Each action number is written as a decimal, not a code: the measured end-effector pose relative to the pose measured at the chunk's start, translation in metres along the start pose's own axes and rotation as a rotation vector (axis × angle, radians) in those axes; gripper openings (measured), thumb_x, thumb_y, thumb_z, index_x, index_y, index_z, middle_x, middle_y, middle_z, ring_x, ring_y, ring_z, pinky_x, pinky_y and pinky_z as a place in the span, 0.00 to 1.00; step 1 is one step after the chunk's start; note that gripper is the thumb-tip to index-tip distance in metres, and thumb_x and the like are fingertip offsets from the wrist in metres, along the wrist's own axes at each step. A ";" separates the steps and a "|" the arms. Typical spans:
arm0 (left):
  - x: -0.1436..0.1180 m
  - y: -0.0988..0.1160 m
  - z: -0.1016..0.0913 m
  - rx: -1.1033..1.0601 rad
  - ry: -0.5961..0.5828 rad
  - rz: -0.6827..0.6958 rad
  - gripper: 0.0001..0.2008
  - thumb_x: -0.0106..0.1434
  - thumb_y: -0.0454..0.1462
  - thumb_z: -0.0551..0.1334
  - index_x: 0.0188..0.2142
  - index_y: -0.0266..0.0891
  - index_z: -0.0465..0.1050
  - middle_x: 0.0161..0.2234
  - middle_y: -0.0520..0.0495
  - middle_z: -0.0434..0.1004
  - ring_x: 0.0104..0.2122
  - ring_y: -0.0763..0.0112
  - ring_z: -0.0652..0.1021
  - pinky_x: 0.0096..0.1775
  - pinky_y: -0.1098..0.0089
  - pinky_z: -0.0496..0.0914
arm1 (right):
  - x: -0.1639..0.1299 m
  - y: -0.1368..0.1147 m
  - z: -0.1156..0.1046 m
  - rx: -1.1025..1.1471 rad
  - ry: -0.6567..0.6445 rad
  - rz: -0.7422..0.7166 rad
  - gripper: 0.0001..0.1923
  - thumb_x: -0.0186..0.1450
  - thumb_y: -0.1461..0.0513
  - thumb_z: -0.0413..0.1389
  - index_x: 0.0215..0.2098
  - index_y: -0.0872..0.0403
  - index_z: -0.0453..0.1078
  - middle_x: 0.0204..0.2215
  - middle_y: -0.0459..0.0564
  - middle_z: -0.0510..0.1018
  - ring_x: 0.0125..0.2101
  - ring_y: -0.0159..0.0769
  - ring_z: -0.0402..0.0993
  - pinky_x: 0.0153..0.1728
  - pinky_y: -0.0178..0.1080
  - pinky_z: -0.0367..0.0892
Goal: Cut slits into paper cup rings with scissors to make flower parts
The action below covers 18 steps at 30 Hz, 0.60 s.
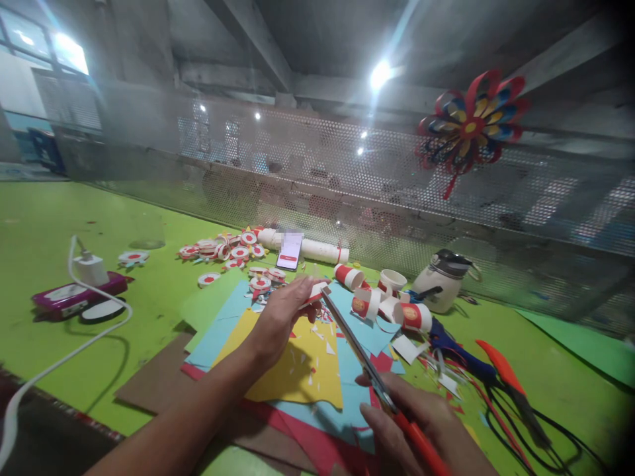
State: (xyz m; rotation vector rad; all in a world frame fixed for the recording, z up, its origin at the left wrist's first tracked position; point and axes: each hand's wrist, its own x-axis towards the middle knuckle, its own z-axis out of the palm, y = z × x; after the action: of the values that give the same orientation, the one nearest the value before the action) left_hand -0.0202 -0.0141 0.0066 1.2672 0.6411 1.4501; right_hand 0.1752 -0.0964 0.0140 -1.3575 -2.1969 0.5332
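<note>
While the left hand (pixel 288 307) pinches a small white-and-red paper piece (pixel 311 296) between thumb and closed fingers, the right hand (pixel 411 413) curls around the orange handles of a pair of scissors (pixel 354 340). The blade tips reach the piece's edge; how far the handles are spread, I cannot tell. The piece is held up near the 12 o'clock edge of a yellow sheet (pixel 322 390), which is strewn with scraps and lies on light-blue sheets (pixel 215 336); the right hand is at 4 o'clock of it. From that sheet, cut red-and-white paper cups (pixel 415 317) lie at 2 o'clock, a phone (pixel 288 256) leans on a white tube (pixel 325 251) at 12, and round paper wheels (pixel 240 253) cluster at 11.
</note>
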 end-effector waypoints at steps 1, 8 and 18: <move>0.000 -0.001 0.000 0.014 0.003 0.002 0.20 0.62 0.47 0.53 0.44 0.35 0.73 0.33 0.43 0.71 0.31 0.70 0.69 0.31 0.70 0.62 | 0.001 0.001 0.001 -0.028 -0.007 -0.009 0.12 0.63 0.54 0.48 0.35 0.50 0.71 0.22 0.44 0.75 0.23 0.33 0.70 0.24 0.31 0.65; 0.000 -0.004 -0.003 0.123 0.013 0.028 0.22 0.63 0.48 0.51 0.46 0.35 0.72 0.30 0.43 0.70 0.29 0.69 0.68 0.31 0.68 0.62 | 0.001 0.011 0.007 -0.130 0.085 -0.060 0.09 0.62 0.57 0.49 0.32 0.52 0.70 0.19 0.43 0.70 0.20 0.33 0.66 0.22 0.32 0.64; 0.000 -0.003 -0.003 0.194 0.004 0.051 0.20 0.63 0.47 0.51 0.43 0.36 0.73 0.30 0.45 0.70 0.28 0.68 0.67 0.32 0.67 0.61 | 0.002 0.013 0.013 -0.134 0.100 -0.049 0.15 0.64 0.54 0.46 0.31 0.53 0.71 0.16 0.42 0.64 0.18 0.31 0.61 0.20 0.32 0.59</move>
State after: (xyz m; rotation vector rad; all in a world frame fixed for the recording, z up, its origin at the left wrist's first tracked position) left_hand -0.0221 -0.0124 0.0031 1.4400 0.7716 1.4596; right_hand 0.1760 -0.0901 -0.0031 -1.3635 -2.2111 0.2986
